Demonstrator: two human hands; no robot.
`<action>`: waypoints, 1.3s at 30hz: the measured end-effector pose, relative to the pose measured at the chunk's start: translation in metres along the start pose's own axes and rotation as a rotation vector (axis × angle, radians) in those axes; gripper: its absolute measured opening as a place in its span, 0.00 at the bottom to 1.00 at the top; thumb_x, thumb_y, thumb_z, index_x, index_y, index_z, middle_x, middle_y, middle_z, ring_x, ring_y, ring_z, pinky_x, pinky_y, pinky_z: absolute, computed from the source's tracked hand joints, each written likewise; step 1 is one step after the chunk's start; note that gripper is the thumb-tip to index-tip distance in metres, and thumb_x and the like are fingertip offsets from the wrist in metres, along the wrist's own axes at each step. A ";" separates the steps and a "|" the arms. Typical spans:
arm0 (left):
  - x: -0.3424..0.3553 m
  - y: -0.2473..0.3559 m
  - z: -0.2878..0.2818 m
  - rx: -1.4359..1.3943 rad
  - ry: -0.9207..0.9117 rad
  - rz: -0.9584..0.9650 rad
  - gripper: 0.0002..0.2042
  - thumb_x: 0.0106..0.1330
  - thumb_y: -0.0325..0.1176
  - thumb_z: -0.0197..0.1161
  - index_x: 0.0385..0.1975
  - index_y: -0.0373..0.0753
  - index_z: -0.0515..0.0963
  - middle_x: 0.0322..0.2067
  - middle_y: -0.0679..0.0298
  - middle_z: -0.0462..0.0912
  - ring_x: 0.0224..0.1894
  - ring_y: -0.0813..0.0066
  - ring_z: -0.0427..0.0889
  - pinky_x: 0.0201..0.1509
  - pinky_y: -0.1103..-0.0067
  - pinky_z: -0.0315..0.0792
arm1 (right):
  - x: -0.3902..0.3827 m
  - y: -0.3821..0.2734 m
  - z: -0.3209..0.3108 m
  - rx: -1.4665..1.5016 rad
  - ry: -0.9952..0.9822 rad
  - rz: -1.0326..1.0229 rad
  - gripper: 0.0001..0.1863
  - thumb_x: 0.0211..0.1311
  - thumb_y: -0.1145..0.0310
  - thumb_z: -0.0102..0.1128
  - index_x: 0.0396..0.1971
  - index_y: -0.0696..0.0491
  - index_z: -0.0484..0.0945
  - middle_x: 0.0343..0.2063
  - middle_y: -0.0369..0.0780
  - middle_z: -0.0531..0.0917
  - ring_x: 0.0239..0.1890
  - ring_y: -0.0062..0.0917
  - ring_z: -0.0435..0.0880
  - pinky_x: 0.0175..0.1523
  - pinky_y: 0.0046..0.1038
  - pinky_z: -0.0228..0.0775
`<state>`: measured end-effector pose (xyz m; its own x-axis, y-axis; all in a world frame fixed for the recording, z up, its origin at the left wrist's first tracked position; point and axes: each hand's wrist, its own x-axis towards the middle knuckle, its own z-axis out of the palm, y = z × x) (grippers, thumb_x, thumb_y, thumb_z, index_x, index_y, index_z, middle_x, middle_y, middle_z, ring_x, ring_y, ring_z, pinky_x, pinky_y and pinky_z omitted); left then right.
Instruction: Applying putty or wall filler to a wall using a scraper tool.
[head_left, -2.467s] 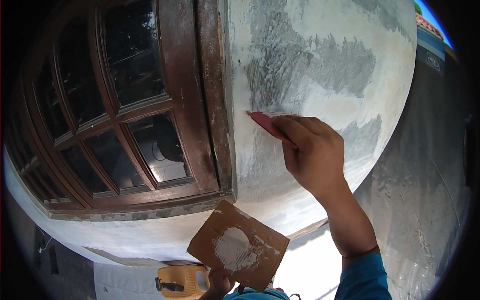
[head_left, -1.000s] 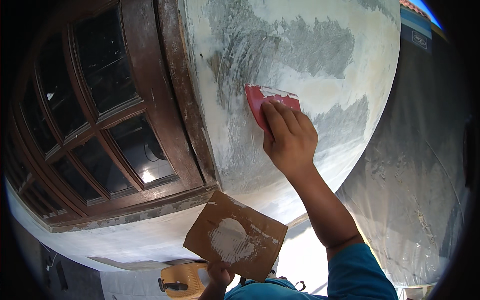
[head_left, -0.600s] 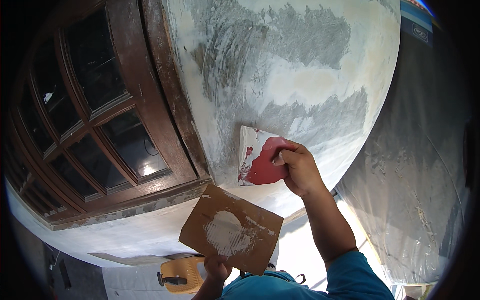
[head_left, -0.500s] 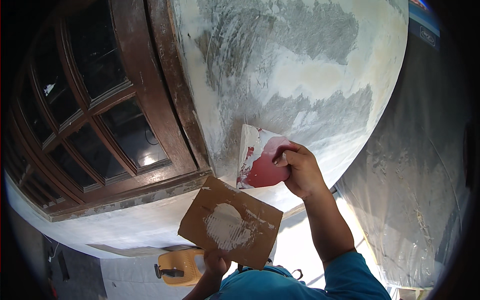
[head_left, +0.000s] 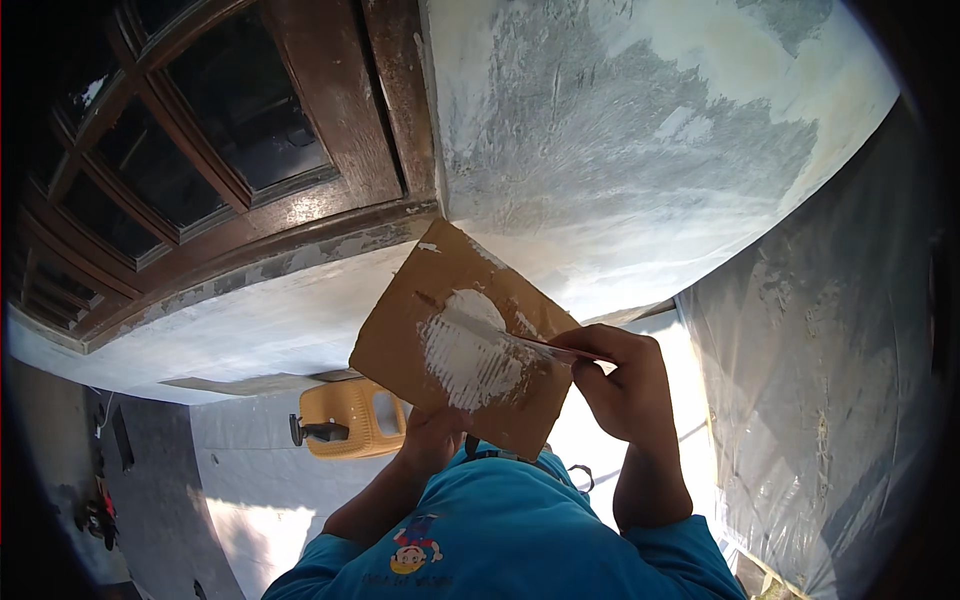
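Observation:
My left hand (head_left: 436, 438) grips the near-left edge of a brown cardboard piece (head_left: 395, 330), its fingers partly hidden beneath. A white patch of putty (head_left: 470, 350) with ridged marks lies on the cardboard. In my right hand (head_left: 625, 375) is a thin flat scraper (head_left: 560, 349), pinched between thumb and fingers and seen nearly edge-on. Its blade end meets the putty near the middle of the cardboard. Beyond rises a wall (head_left: 640, 130) with rough grey areas and smoother whitish coating.
A brown wooden window frame with glass panes (head_left: 270, 110) fills the upper left, its ledge running toward the cardboard. Below the wall stands a yellow plastic chair or stool (head_left: 350, 420) with a dark tool (head_left: 318, 430) on it. Translucent plastic sheeting (head_left: 800, 380) hangs at right.
My right hand has brought the scraper down from the wall to the putty, turning it edge-on. The cardboard sits higher in view, and the view has tilted down.

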<state>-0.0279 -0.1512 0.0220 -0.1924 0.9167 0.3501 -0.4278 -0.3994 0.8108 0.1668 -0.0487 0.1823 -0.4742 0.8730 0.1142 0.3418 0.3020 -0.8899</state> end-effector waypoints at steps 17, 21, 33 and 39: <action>-0.013 -0.018 0.010 -0.266 -0.189 -0.637 0.18 0.64 0.20 0.52 0.56 0.32 0.71 0.49 0.57 0.78 0.49 0.72 0.79 0.49 0.76 0.76 | -0.054 -0.010 0.034 -0.369 0.045 0.325 0.13 0.53 0.76 0.57 0.39 0.58 0.84 0.31 0.47 0.87 0.34 0.36 0.88 0.41 0.31 0.80; -0.011 -0.035 0.015 -0.402 -0.326 -0.595 0.21 0.65 0.19 0.54 0.60 0.32 0.69 0.51 0.57 0.78 0.53 0.71 0.78 0.53 0.75 0.75 | -0.059 -0.002 0.015 -0.474 0.125 0.268 0.12 0.56 0.67 0.58 0.39 0.53 0.83 0.32 0.44 0.86 0.33 0.36 0.87 0.38 0.37 0.80; 0.011 -0.062 0.100 0.087 -0.352 -0.562 0.19 0.65 0.22 0.58 0.57 0.31 0.71 0.49 0.57 0.80 0.49 0.73 0.81 0.50 0.77 0.77 | -0.081 0.047 -0.058 -0.495 0.169 0.218 0.12 0.56 0.65 0.59 0.37 0.54 0.83 0.29 0.42 0.85 0.33 0.35 0.87 0.40 0.36 0.80; 0.018 -0.091 0.152 0.031 -0.318 -0.560 0.17 0.67 0.23 0.58 0.56 0.29 0.72 0.47 0.56 0.81 0.49 0.72 0.81 0.50 0.76 0.77 | -0.091 0.084 -0.101 -0.553 -0.024 0.125 0.14 0.56 0.67 0.59 0.40 0.54 0.84 0.30 0.44 0.87 0.32 0.34 0.88 0.40 0.33 0.81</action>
<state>0.1418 -0.0974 0.0256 0.3257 0.9454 -0.0119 -0.3606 0.1358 0.9228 0.3208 -0.0637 0.1420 -0.4191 0.9079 0.0070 0.7676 0.3584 -0.5313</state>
